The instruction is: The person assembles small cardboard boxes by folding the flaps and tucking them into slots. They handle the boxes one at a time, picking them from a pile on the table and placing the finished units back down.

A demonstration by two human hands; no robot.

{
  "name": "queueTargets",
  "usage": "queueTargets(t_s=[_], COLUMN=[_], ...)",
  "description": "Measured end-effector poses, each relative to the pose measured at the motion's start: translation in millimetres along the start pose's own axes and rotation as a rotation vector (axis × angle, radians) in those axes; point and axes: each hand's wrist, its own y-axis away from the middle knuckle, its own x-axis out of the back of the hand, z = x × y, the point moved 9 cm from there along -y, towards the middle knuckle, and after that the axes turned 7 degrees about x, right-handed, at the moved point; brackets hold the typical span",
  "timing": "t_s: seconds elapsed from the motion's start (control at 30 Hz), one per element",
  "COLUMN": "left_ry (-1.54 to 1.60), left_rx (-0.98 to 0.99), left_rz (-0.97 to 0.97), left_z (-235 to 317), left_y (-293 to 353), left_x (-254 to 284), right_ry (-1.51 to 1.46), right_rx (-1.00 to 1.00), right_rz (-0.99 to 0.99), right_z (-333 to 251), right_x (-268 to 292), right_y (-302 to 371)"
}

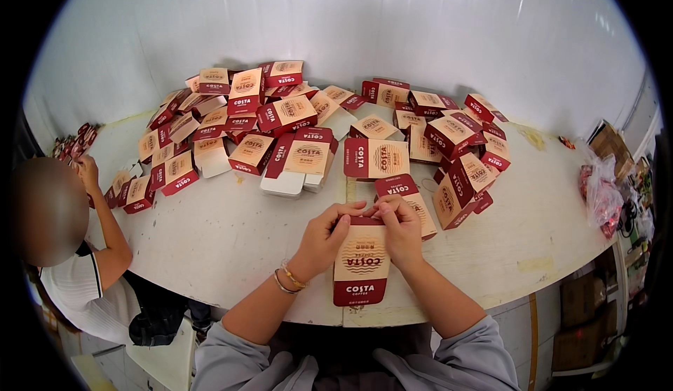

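Sleeves (235, 356), grey, pair, pushed up your forearms at the lower edge. Bands (289, 279), on your left wrist. Carton (360, 268), one, maroon and cream with wavy lines: located in front of you, above the near edge of the table (210, 265), maroon end toward you. Left hand (324, 237): fingers curled, gripping the carton's far left corner. Right hand (398, 232): fingers bent, gripping the far right corner; your two sets of fingertips meet at the far edge. Whether the carton is flat or opened out, you cannot tell from this angle. Box (412, 200), same colours, lying just beyond your right hand and partly hidden by it. Second box (376, 158), lying farther back, beyond your hands. Left pile (242, 121), many such boxes, heaped at mixed angles toward the wall (336, 26); white flaps (283, 183) show at its near right side. Right pile (456, 135), fewer boxes, some tilted on others. Plastic bag (601, 198), clear, with red contents, at the table's right end. Co-worker (98, 293), seated at your left in a white top, one raised hand (86, 174) near a small heap of red pieces (73, 142).
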Motion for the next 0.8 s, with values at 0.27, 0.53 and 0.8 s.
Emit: queueTargets(t_s=[0.27,0.53,0.8], left_ry=[0.111,-0.001,0.19], left_rx=[0.049,0.026,0.121], left_rz=[0.0,0.0,0.006], left_z=[-3.6,4.7,-10.3], left_y=[0.9,1.9,-4.4], left_x=[0.1,-0.2,5.8], right_ry=[0.089,0.054,0.008], right_rx=[0.025,0.013,-0.03], right_rz=[-0.023,-0.075,-0.188], right_z=[1.3,-3.6,-17.2], right_x=[1.1,3.1,-11.6], right_y=[-0.6,-3.9,-2.7])
